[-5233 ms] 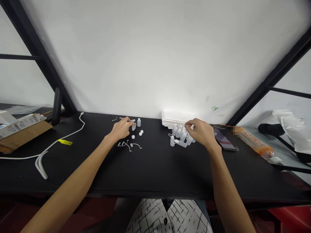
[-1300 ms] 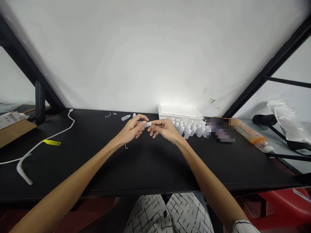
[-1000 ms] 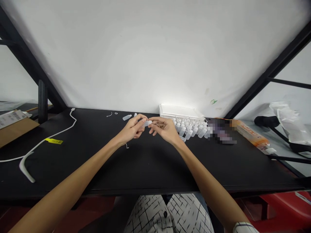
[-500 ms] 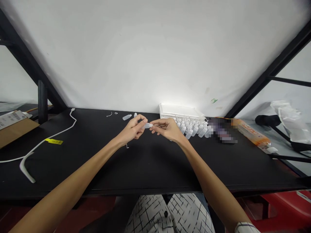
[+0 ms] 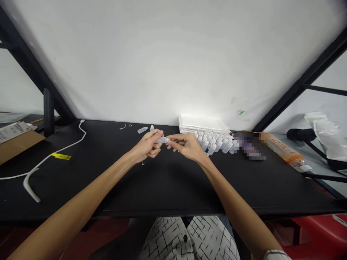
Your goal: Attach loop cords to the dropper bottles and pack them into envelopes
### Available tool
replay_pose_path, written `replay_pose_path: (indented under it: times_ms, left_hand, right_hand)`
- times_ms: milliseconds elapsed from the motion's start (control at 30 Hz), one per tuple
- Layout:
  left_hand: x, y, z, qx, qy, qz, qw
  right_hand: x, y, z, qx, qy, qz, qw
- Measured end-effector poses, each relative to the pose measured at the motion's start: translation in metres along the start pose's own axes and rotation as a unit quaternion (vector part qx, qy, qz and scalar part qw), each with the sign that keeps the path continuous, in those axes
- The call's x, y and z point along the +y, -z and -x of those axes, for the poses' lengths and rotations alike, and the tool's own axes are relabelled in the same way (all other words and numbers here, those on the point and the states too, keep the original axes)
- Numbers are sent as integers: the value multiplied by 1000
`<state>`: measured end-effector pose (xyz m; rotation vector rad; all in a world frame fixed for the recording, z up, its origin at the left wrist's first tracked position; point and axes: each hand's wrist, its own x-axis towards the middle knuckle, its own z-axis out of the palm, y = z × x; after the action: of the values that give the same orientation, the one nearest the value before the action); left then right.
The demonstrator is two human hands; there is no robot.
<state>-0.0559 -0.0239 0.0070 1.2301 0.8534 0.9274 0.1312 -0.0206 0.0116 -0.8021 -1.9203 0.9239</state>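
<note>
Above the black table, a small translucent plastic bottle (image 5: pixel 162 140) lies sideways between my two hands. My left hand (image 5: pixel 148 145) is closed around its body, thumb along the top. At the neck end, my right hand (image 5: pixel 185 145) pinches the tip with thumb and fingers; whatever small part sits under those fingertips is hidden. Just behind my left hand stands another small bottle (image 5: pixel 152 128), and a third bottle (image 5: pixel 142 130) lies on its side. To the right of my right hand, many similar capped bottles (image 5: pixel 212 148) stand close together.
White flat packs (image 5: pixel 202 124) are stacked by the wall behind the bottles. A white cable (image 5: pixel 65 148) with a yellow tag (image 5: pixel 61 156) crosses the left side. A cardboard box (image 5: pixel 20 141) is far left. An orange-labelled bag (image 5: pixel 284 150) lies right, beside a blurred-out item.
My left hand has shifted its grip, and more of the bottle's body now shows under the thumb. My right fingers stay at the neck end, closed more tightly.
</note>
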Motion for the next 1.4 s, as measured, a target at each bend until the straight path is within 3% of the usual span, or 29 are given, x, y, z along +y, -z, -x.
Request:
replay_pose_path:
  times_ms: [167,333,533,700,867,967,1200,1300,1400]
  left_hand:
    - [3,-5,1,2,-33,-14,999]
    - [3,-5,1,-8,-57,-74,996]
    - [0,-2,0,-20,-147,-176,973]
    - [0,1,3,19,-226,-358,906]
    - [1,1,4,77,-245,-480,839]
    - [0,1,3,118,-262,-502,815]
    - [-6,2,2,132,-317,-493,799]
    - [-11,2,1,142,-360,-507,770]
    - [-17,2,0,154,-421,-528,721]
  right_hand:
    - [8,-5,-2,24,-18,-99,995]
    - [11,-7,-3,41,-24,-124,991]
    - [6,-4,-4,41,-40,-172,983]
    - [8,-2,-5,67,-32,-188,979]
    - [10,-1,-5,54,-45,-147,987]
    - [9,-1,-4,38,-41,-124,991]
    - [11,-5,-3,47,-25,-108,993]
    - [11,-8,-3,59,-38,-126,990]
    - [9,-10,-2,65,-59,-166,982]
